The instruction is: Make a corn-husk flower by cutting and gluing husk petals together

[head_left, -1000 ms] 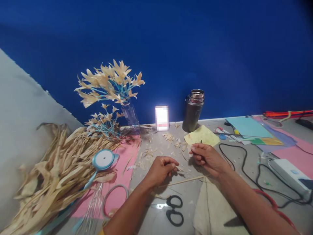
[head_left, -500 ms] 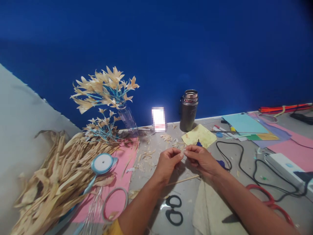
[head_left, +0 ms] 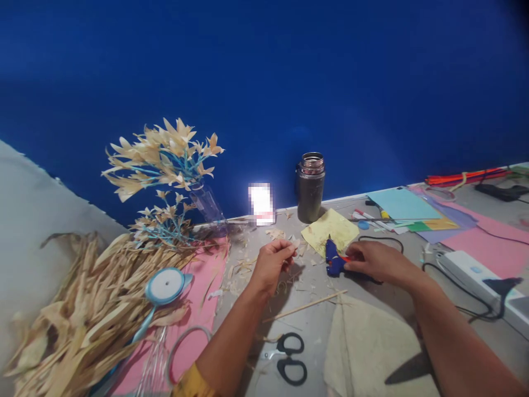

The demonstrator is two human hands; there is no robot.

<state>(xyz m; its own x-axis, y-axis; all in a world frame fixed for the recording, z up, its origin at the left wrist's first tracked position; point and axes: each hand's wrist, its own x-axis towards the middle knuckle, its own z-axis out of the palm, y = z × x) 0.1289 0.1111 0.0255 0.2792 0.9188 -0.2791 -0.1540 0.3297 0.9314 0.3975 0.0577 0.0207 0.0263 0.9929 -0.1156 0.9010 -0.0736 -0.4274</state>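
Note:
My left hand [head_left: 270, 263] is raised over the grey table [head_left: 318, 325], its fingers pinched on a small pale husk petal [head_left: 294, 243]. My right hand [head_left: 372, 260] lies to the right of it, closed around the handle of a blue glue gun [head_left: 333, 258] that rests on the table by a yellow paper sheet [head_left: 330, 230]. A thin wooden stick [head_left: 306, 305] lies just in front of both hands. Small husk scraps are scattered around the left hand.
A heap of dried husks [head_left: 82, 309] and a blue ribbon spool [head_left: 164, 285] lie left on pink paper. Husk flowers stand in a clear bottle [head_left: 206, 205]. Black scissors [head_left: 292, 357], a dark steel flask [head_left: 310, 187], coloured papers [head_left: 413, 209], cables and a white power strip [head_left: 475, 275] lie around.
My hands were together holding the small piece. They have parted: the right hand moved right and closed on the glue gun, while the left keeps the petal. The view shifted slightly left.

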